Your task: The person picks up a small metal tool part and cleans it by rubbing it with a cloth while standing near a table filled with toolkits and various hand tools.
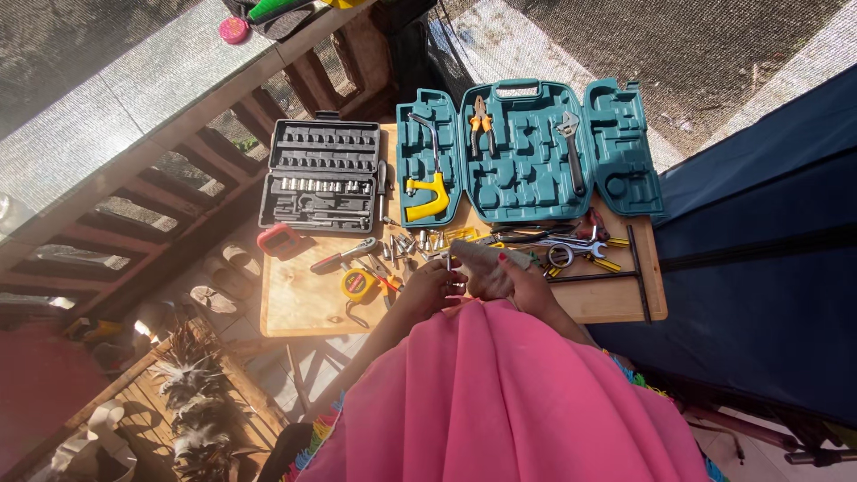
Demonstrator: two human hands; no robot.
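While sun falls across the small wooden desk, this is how things stand:

Left hand: the left hand has its fingers curled about a small metal piece, grip closed on it, at the desk's near edge.

Right hand: the right hand lies just beside the left, fingers folded around a grey, longish object; its grip looks closed, though what it is I cannot tell.

Piece's place and axis: it sits between both hands, nearer the left; it seems to stand upright, long axis pointing away from the person towards the cases, but it is too small to be sure.

Nearby: loose sockets and wrenches just beyond the fingers, a yellow tape measure to the left.

Further back: an open teal tool case and a black socket set.
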